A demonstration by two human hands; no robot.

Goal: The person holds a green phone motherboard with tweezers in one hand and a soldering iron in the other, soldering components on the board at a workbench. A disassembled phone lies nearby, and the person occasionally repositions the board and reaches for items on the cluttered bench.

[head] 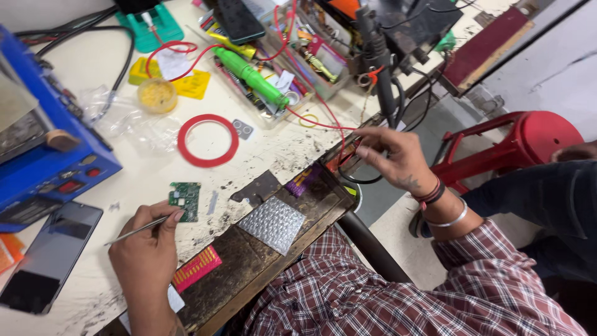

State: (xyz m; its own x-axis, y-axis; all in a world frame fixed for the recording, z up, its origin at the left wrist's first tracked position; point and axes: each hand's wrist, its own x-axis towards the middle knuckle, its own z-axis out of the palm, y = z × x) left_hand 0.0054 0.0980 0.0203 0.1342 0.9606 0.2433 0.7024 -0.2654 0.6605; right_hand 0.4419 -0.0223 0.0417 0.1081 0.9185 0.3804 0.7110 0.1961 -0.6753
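Green board lies flat on the pale worktop, and I see my left hand closed around thin tweezers whose tip seems to reach the board's left edge, though contact is too fine for me to tell. Off the worktop's edge, my right hand is loosely curled with fingertips pinched at a red wire and a black cable, but I cannot make out which it grips. At lower left a dark phone is partly cut off.
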